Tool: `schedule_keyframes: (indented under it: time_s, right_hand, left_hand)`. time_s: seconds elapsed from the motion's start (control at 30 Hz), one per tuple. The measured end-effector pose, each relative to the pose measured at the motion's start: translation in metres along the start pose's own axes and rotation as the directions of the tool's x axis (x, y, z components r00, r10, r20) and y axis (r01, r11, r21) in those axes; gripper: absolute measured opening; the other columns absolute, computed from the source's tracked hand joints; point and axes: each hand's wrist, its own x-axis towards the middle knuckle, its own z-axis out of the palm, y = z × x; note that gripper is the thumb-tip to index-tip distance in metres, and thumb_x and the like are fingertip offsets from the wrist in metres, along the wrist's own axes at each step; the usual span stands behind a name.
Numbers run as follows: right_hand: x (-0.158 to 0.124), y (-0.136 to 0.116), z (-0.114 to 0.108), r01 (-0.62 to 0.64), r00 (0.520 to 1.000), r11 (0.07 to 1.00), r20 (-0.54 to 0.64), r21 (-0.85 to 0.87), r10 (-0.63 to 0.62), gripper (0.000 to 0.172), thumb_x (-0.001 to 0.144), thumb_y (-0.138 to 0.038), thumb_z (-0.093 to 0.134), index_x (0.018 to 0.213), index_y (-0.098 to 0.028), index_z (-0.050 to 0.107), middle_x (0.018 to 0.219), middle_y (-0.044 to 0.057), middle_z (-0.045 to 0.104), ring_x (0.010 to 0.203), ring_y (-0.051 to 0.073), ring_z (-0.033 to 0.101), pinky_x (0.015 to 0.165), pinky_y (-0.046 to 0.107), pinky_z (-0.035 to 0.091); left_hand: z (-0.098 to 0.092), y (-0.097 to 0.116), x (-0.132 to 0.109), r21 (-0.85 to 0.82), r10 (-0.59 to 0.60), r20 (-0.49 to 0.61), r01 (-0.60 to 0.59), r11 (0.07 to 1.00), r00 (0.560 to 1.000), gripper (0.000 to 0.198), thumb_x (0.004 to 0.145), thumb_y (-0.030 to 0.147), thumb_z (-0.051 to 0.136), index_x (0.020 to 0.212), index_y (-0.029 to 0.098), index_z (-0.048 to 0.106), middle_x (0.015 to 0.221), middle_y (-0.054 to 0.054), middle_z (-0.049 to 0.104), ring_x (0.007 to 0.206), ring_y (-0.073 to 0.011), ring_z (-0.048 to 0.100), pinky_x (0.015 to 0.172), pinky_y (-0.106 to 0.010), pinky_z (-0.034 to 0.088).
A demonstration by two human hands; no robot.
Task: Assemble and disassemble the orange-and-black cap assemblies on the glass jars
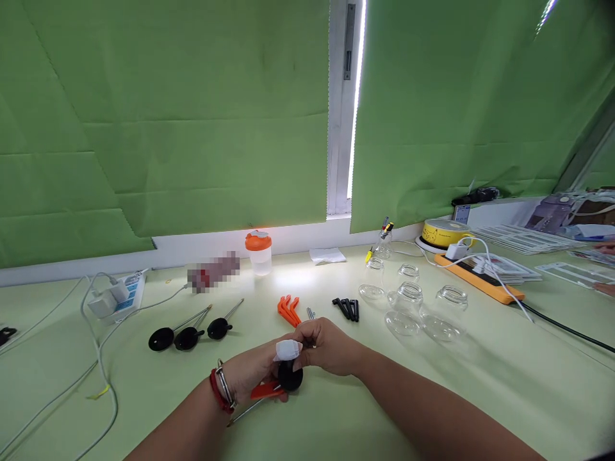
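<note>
Near the front middle of the table, my left hand (257,372) is closed around a black round cap (291,378) with an orange piece (266,390) and a thin metal rod (247,411) that slants down to the left. White wrapping (287,349) covers a finger or part above the cap. My right hand (329,346) touches the cap's upper right side, its fingers pinched together; what lies between them is too small to tell. Just beyond the hands are several orange pieces (289,311), small metal parts (311,314) and several black pieces (346,309).
Black caps with rods (162,339) lie left. Several glass jars (410,299) stand right, near an orange power strip (480,279). An orange-lidded cup (260,253) and a paper (327,255) are behind. White cables (99,358) run along the left; another person's hand (605,247) shows far right.
</note>
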Motion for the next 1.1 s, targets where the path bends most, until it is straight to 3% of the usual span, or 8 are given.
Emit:
schedule_keyframes:
  time_s: [0.3,0.43,0.57,1.1]
  right_hand:
    - [-0.0011,0.001,-0.0001,-0.015,1.0,0.999,-0.011,-0.033,0.015,0.031,0.053,-0.028,0.079,0.078,-0.017,0.065,0.072,-0.003,0.059,0.068,0.012,0.053,0.063,0.026,0.045]
    - [-0.0025,-0.0019,-0.0007,0.005,1.0,0.991,-0.011,-0.136,-0.007,0.034,0.052,-0.028,0.08,0.081,-0.018,0.065,0.07,-0.003,0.055,0.061,0.01,0.046,0.057,0.023,0.04]
    - [-0.0033,-0.0037,-0.0004,0.042,0.999,0.974,-0.014,-0.221,-0.047,0.024,0.057,-0.027,0.077,0.072,-0.017,0.061,0.071,-0.002,0.055,0.061,0.009,0.044,0.056,0.023,0.038]
    - [-0.0033,-0.0024,0.0005,0.026,1.0,0.98,-0.01,-0.197,-0.029,0.024,0.06,-0.027,0.074,0.075,-0.018,0.057,0.072,-0.004,0.051,0.062,0.009,0.043,0.059,0.023,0.037]
  left_hand:
    - [-0.0021,-0.0025,0.0015,-0.01,-0.016,-0.026,0.015,1.0,1.0,0.036,0.068,0.045,0.058,0.093,0.019,0.055,0.071,0.0,0.049,0.064,-0.0136,0.047,0.055,-0.026,0.041]
    - [-0.0024,-0.0033,0.0015,-0.011,-0.021,-0.032,0.021,1.0,0.999,0.037,0.068,0.047,0.058,0.09,0.018,0.054,0.071,0.0,0.049,0.064,-0.0137,0.048,0.055,-0.026,0.041]
    - [-0.0011,-0.0008,0.0,0.023,-0.012,-0.021,0.012,1.0,1.0,0.038,0.068,0.048,0.057,0.093,0.019,0.054,0.071,0.0,0.05,0.064,-0.0142,0.048,0.056,-0.027,0.041]
    - [-0.0018,0.0002,-0.0019,0.011,-0.013,-0.026,0.013,1.0,1.0,0.03,0.072,0.047,0.054,0.082,0.019,0.055,0.071,-0.001,0.053,0.066,-0.0155,0.05,0.059,-0.029,0.042]
